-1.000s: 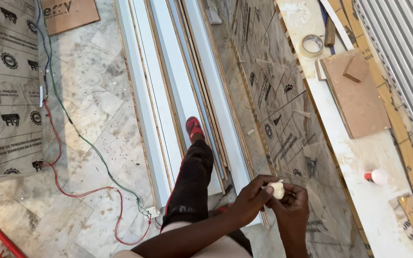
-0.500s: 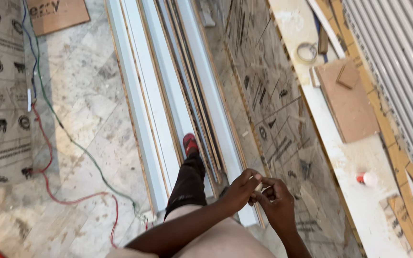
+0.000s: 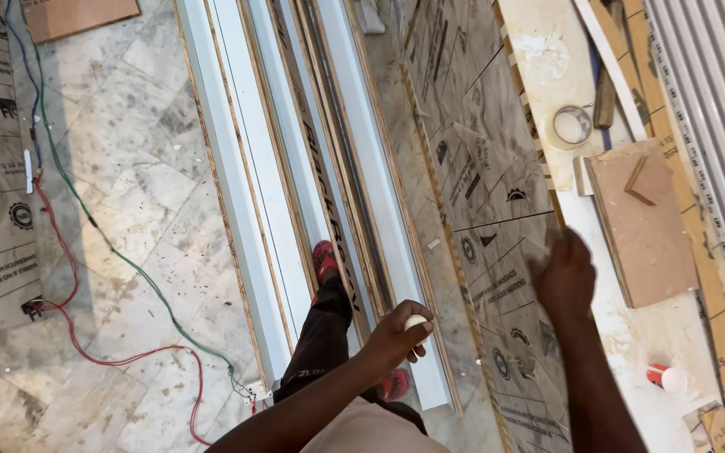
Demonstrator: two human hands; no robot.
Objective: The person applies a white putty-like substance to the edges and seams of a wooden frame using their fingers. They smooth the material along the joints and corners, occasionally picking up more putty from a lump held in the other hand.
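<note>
- While the left hand [image 3: 396, 334] curls its fingers shut around a small white piece [image 3: 415, 321], it hangs over the long white boards [image 3: 354, 168].
- The right hand [image 3: 565, 273], blurred, finger state unclear, hovers right of those boards, near the brown square panel [image 3: 641, 222].

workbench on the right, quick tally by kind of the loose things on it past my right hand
Tape roll: 1
Brown square board: 1
Small red-and-white bottle: 1
Total: 3, all lying on the workbench beyond the right hand
</note>
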